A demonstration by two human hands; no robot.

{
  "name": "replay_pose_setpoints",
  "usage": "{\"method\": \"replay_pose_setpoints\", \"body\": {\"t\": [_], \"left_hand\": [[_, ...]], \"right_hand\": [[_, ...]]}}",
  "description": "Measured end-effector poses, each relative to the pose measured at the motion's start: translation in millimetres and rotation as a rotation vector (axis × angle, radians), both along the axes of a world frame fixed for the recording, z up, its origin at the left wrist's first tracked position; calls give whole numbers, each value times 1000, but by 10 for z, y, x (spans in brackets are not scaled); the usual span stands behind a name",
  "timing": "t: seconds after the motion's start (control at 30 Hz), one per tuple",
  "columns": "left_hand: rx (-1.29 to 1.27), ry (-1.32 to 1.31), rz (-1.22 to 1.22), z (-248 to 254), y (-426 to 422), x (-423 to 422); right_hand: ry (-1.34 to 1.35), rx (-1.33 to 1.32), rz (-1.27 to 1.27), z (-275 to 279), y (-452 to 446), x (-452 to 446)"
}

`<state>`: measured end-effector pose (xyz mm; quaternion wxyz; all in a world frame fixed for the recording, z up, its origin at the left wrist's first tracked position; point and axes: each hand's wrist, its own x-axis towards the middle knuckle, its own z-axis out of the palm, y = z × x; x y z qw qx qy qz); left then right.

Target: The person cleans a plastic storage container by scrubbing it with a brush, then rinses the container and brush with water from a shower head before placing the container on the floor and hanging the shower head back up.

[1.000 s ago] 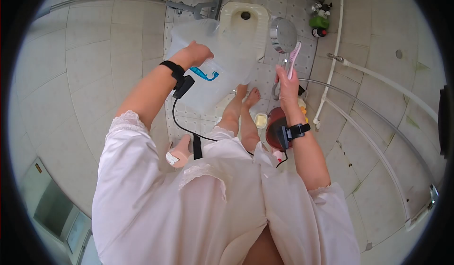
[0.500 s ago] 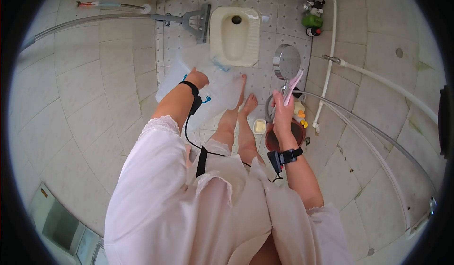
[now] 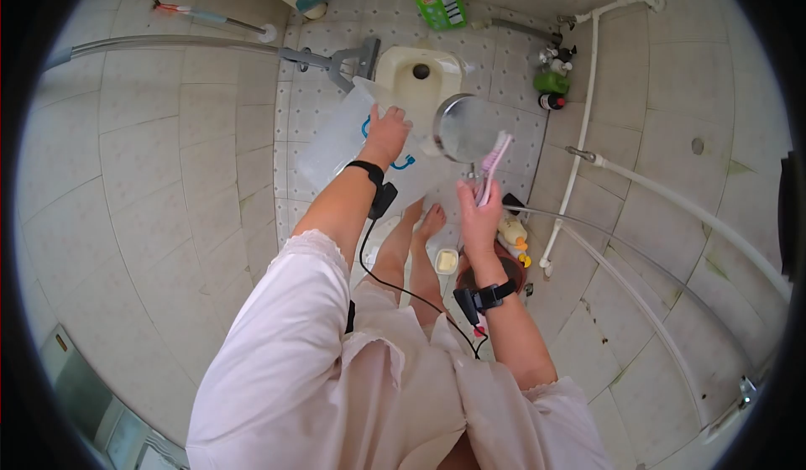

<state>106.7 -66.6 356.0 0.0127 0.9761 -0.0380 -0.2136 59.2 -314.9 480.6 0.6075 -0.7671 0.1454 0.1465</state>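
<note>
A large translucent whitish plastic piece [image 3: 333, 147] with blue hook-shaped fittings hangs in front of me, partly over the squat toilet [image 3: 463, 71]. My left hand [image 3: 389, 137] is closed on its upper part; whether it is a lid, box or bag I cannot tell. In my right hand [image 3: 479, 222] are two things together: a chrome shower head [image 3: 463, 130], its face turned toward the left, and a pink brush [image 3: 495, 158] with its bristle end up. The shower head is close to the plastic's right side; whether they touch is unclear.
A grey shower hose [image 3: 604, 233] runs right from my hand. A grey squeegee [image 3: 353, 60] leans at the left. Bottles [image 3: 552, 84] line the right wall. A soap dish [image 3: 447, 261] and a reddish basin [image 3: 514, 270] sit by my feet. A green packet [image 3: 442, 6] lies at the back.
My left hand has moved right and forward, bringing the plastic nearer the toilet. My right hand has shifted left, and the shower head has turned toward the plastic.
</note>
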Motion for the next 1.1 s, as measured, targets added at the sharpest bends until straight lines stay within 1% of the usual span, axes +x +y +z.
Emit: {"method": "replay_pose_setpoints", "body": {"t": [0.03, 0.1, 0.13, 0.17, 0.2, 0.23, 0.33, 0.4, 0.43, 0.5, 0.53, 0.6, 0.63, 0.7, 0.77, 0.8, 0.83, 0.87, 0.9, 0.93, 0.97, 1.0, 1.07, 1.1], "left_hand": [[-7, -4, 5, -20, 53, -43], [-80, -178, 175, -13, 88, -199], [-82, -177, 176, 31, 135, -211], [-132, -129, 235, 77, 184, -205], [-182, -82, 294, 128, 223, -197], [-183, -79, 293, 164, 247, -188], [-243, -99, 310, 230, 272, -245], [-294, -235, 489, 212, 250, -452], [-293, -226, 483, 230, 244, -408], [-467, -310, 679, 212, 220, -459], [-467, -301, 679, 177, 212, -491], [-539, -317, 848, 125, 199, -525], [-567, -328, 872, 39, 337, -719], [-626, -282, 883, 26, 285, -729], [-600, -305, 840, -36, 264, -759], [-577, -329, 796, -64, 244, -781], [-575, -328, 796, -30, 211, -780], [-589, -269, 811, -58, 338, -770], [-577, -219, 815, -11, 270, -757], [-574, -222, 817, -1, 217, -760], [-623, -196, 872, 0, 210, -753], [-671, -174, 926, 3, 197, -773], [-691, -140, 969, -31, 199, -850], [-711, -92, 1007, -44, 222, -834]], "right_hand": [[-85, -14, -29, 28, 83, 109], [-105, 1, -57, 13, 112, 250], [-143, -20, -71, 26, 136, 352], [-179, -42, -86, 41, 154, 463], [-136, 22, -120, 16, 155, 552], [-134, 20, -121, 26, 148, 637], [-137, -11, -184, -14, 4, 807], [-228, -108, -282, -102, -174, 760], [-220, -111, -288, -92, -285, 839], [-111, -77, -392, -45, -488, 875], [-98, -80, -425, -6, -576, 881], [-47, -88, -434, 67, -734, 894], [-33, -109, -417, 116, -599, 764], [-15, -67, -428, 111, -729, 710], [133, -47, -331, 118, -775, 600], [135, -46, -332, 116, -762, 524], [182, -46, -259, 124, -696, 421], [224, -69, -181, 153, -417, 334], [224, -63, -180, 193, -362, 236], [229, -32, -103, 233, -269, 133], [236, -5, -26, 281, -124, 55], [235, -4, -23, 302, -32, -36], [191, 82, 97, 318, 102, -204], [197, 83, 98, 321, 184, -196]]}}
